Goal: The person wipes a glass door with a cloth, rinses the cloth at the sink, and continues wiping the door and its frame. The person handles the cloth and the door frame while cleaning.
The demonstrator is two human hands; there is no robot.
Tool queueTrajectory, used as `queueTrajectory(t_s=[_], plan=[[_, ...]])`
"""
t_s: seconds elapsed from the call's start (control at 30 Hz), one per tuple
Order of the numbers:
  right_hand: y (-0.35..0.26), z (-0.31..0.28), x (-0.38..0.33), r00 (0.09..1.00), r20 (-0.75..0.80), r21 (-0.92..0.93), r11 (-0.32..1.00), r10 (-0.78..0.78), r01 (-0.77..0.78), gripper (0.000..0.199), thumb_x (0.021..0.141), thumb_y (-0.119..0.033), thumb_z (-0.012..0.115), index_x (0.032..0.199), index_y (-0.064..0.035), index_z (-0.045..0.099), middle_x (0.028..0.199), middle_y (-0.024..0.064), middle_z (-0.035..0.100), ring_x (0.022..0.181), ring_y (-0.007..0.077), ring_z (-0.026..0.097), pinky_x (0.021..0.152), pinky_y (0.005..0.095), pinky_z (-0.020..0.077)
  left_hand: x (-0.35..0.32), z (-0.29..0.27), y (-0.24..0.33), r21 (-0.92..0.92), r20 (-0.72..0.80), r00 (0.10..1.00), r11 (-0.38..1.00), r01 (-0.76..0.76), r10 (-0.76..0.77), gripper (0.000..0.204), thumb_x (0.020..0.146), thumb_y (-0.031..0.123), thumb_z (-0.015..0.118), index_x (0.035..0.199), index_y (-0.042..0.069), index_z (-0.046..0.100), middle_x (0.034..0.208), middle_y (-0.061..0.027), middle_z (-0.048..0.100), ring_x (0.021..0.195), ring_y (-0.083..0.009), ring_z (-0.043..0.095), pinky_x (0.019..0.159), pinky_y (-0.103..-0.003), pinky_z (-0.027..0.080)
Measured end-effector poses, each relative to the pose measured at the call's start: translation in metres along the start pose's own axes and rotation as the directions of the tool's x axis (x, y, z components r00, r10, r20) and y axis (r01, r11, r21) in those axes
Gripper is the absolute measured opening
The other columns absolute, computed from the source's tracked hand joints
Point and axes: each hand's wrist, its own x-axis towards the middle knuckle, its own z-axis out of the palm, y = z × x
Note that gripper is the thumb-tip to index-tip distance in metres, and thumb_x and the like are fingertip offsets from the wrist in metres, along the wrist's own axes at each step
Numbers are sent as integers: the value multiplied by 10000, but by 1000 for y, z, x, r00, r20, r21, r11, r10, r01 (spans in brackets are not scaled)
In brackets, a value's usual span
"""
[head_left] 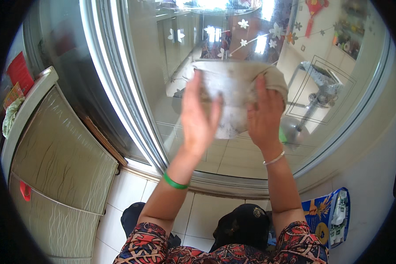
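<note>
A greyish-white cloth [231,90], folded or bunched, is stretched between my two hands in front of a glass door [250,160]. On its left side lies my left hand [198,116], with the thumb set apart from the fingers and the cloth gripped there. My right hand [267,119] has its fingers over the right part, where the fabric folds around them. Motion blurs the cloth somewhat. Whether it touches the glass, I cannot tell.
White floral stickers [276,31] dot the upper glass. A pale metal door frame [129,88] runs along the left. Further left stands a cabinet [59,145] with items on top. A blue printed bag [323,215] rests on the tiled floor [200,215] at the lower right.
</note>
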Motion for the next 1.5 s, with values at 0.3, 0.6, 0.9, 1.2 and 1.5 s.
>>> queueTrajectory(t_s=[0.3,0.6,0.9,1.2,1.5], plan=[[25,-7,132,968,28,-231,940,-251,250,635,817,-289,645,1422,-252,456,1051,27,646,948,229,622,811,379,485,103,26,-2,436,46,880,783,-444,473,604,881,291,606,1445,168,426,1392,-265,414,1275,-475,363,1123,-588,200],[41,-30,96,924,219,-27,944,-315,328,649,809,-146,653,1430,-188,466,979,9,609,813,230,551,766,357,457,103,-5,-16,324,306,754,680,-657,582,674,844,327,655,1441,121,420,1348,-183,457,1234,-377,428,1130,-552,242],[80,-44,73,764,165,-311,702,-624,641,505,756,-88,671,1254,-171,655,1193,-63,510,886,212,471,771,306,458,53,-18,-50,370,390,731,632,-681,560,511,760,157,702,1255,66,617,1291,-59,429,1278,-381,342,1112,-529,375],[72,-54,169,894,-142,119,889,-425,442,282,752,-53,768,1020,-72,682,915,61,545,717,185,542,592,292,461,164,-19,1,338,101,688,625,-703,719,306,663,-41,627,964,5,607,1018,-136,584,977,-327,565,799,-407,464],[60,-51,186,862,-23,77,859,-506,506,232,763,-43,700,990,-86,682,1008,12,599,937,191,552,784,312,471,195,-23,0,308,45,676,633,-710,736,435,607,-11,731,984,161,598,911,-75,501,842,-280,519,688,-384,458]])
